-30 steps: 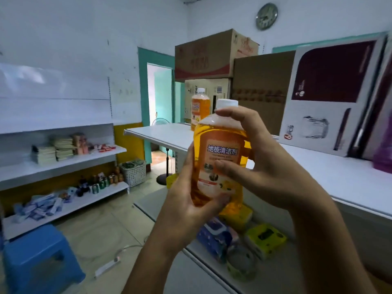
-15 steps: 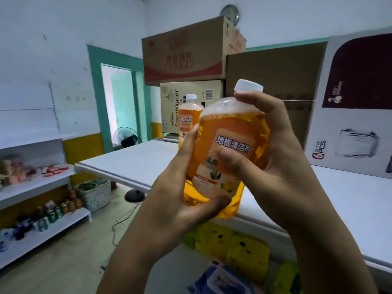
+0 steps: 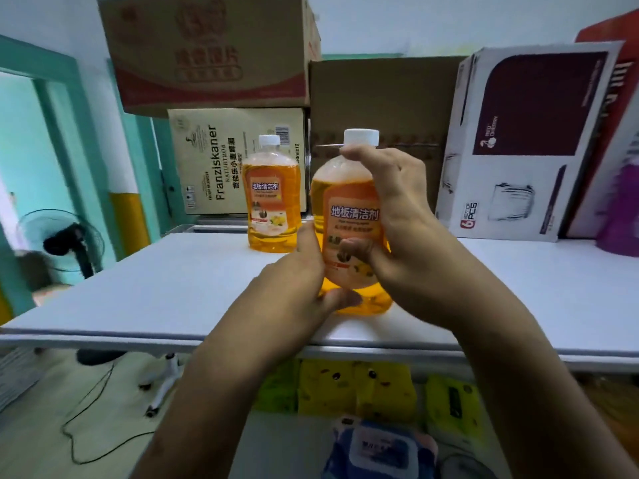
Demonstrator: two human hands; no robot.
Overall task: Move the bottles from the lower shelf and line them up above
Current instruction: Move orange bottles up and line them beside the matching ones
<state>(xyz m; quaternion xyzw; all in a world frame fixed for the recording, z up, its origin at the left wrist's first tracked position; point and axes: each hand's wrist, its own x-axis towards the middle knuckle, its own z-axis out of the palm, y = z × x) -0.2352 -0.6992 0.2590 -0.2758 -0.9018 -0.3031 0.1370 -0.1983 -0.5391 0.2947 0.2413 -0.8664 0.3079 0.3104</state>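
Note:
Both my hands hold an orange bottle (image 3: 349, 202) with a white cap and an orange label, upright on or just above the white upper shelf (image 3: 179, 292). My right hand (image 3: 397, 219) grips its right side and neck. My left hand (image 3: 297, 288) curls round its lower left side, thumb near the base. A second, matching orange bottle (image 3: 271, 202) stands upright on the shelf behind and to the left, apart from the held one.
Stacked cardboard boxes (image 3: 214, 53) and a white-and-maroon box (image 3: 525, 143) stand along the back of the shelf. Yellow packs (image 3: 356, 385) and a blue pack (image 3: 380, 447) lie on the lower shelf below. A fan (image 3: 65, 240) stands at the left.
The held bottle has come down from in front of me and gone from tilted to upright over the upper shelf, beside the standing bottle. My view has swung toward the shelf.

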